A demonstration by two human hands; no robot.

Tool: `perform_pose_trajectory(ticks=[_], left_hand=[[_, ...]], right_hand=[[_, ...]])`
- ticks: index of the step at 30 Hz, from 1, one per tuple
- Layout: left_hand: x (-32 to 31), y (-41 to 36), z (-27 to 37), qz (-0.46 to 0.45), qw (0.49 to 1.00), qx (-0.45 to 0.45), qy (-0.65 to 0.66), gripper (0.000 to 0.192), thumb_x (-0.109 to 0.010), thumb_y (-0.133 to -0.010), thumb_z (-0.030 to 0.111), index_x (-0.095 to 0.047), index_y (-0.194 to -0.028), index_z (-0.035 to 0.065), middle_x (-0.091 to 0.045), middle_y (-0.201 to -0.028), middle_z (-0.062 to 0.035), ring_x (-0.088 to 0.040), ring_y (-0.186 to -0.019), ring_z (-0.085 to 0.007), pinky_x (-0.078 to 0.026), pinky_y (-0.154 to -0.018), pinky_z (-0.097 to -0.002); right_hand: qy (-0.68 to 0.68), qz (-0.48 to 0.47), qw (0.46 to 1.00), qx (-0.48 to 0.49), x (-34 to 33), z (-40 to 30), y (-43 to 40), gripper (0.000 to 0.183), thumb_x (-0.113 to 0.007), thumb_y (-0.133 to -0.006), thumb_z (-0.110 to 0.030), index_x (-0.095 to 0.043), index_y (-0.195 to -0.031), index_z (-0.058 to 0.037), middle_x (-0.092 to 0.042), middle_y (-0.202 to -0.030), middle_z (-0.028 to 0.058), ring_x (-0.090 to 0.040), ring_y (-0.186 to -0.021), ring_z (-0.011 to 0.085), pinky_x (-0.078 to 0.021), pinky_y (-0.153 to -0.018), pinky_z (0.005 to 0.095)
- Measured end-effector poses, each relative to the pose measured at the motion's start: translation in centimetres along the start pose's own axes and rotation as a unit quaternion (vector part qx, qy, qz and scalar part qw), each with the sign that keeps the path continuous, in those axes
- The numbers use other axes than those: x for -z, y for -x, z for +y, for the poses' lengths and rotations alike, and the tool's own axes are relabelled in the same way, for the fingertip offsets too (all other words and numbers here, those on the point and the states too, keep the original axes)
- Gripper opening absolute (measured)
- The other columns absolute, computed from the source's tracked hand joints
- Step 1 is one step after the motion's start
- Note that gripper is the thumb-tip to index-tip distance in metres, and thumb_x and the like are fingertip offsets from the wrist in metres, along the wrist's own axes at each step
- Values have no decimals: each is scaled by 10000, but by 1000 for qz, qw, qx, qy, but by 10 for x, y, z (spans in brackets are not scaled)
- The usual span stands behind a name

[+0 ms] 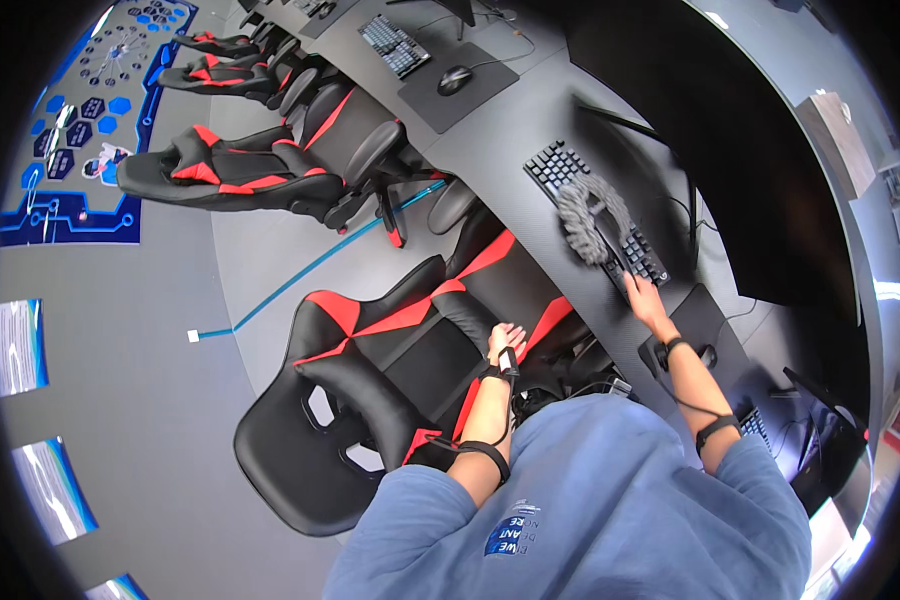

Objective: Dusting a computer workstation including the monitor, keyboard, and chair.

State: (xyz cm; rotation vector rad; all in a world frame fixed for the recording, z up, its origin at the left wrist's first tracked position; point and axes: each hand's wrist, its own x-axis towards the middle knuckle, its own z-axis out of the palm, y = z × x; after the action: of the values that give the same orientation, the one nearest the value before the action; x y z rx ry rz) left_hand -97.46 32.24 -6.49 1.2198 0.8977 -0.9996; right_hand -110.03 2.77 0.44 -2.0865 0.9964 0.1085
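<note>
My right hand [646, 301] grips the dark handle of a grey fluffy duster [581, 229]. The duster's looped head rests over the middle of a black keyboard [553, 166] on the desk, hiding many of its keys. My left hand [505, 341] is empty, its fingers loosely bent. It hangs over a black and red gaming chair [394, 375], close to the seat and armrest; whether it touches them I cannot tell. Bands and cables are strapped to both of my forearms.
A large monitor [727, 165] stands behind the keyboard. Beside my right wrist lie a mouse pad [690, 319] and a mouse [709, 356]. Farther along the desk are another keyboard [394, 46] and mouse [455, 79]. More gaming chairs [262, 169] line the desk; a blue strip [300, 277] crosses the floor.
</note>
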Motion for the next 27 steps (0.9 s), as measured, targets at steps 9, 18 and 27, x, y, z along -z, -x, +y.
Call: perform_pose_trajectory(ticks=[9, 18, 27], left_hand=[[79, -12, -60, 210, 969, -57, -118, 296, -503, -755, 136, -506, -1027, 17, -516, -914, -156, -543, -798, -271, -533, -666, -452], [81, 10, -55, 213, 954, -121, -170, 564, -556, -759, 188, -338, -1254, 28, -469, -1105, -136, -502, -970, -249, -511, -735, -428], [84, 6, -53, 202, 943, -123, -233, 594, -548, -776, 130, -306, -1318, 108, -528, -1043, -95, -547, -826, -205, -506, -657, -355]], right_hand=[[15, -27, 1000, 4, 14, 44, 118, 372, -413, -907, -356, -476, -1022, -8, -566, -691, 260, -557, -752, 444, -408, -647, 508], [130, -178, 951, 219, -51, 15, 124, 280, -463, -875, -337, -471, -897, -58, -565, -605, 206, -569, -619, 404, -437, -568, 505], [82, -124, 985, 85, -179, -27, 52, 257, -557, -824, -249, -584, -905, -7, -621, -799, 233, -608, -793, 390, -494, -722, 458]])
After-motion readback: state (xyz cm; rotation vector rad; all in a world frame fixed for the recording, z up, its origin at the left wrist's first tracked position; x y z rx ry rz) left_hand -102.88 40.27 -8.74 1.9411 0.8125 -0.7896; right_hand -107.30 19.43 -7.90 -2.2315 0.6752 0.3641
